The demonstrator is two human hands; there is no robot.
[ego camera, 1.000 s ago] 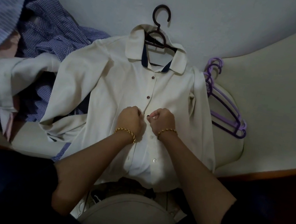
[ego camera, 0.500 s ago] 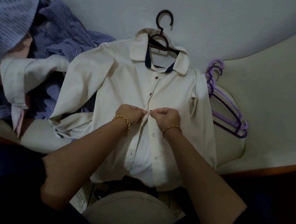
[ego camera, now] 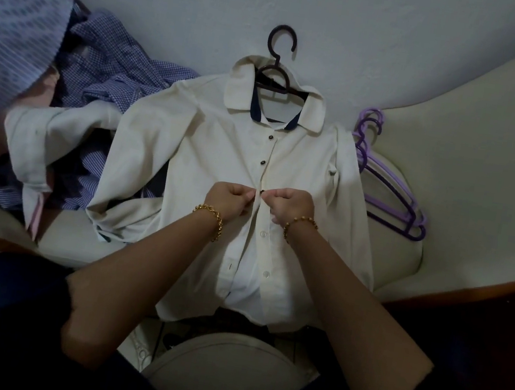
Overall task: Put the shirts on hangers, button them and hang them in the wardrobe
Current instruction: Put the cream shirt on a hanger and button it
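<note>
A cream cushioned surface (ego camera: 488, 162) with a wooden edge spans the frame, whether sofa or bed is unclear; at centre a cream shirt (ego camera: 222, 156) lies flat on it, front up, on a dark hanger (ego camera: 276, 74). Purple hangers (ego camera: 392, 198) lie stacked just right of the shirt; a heap of blue shirts (ego camera: 110, 72) and a white garment (ego camera: 44, 136) fill the left.

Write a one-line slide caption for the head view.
Left hand and right hand pinch the cream shirt at a dark button; dark hanger inside, purple hangers beside.
</note>
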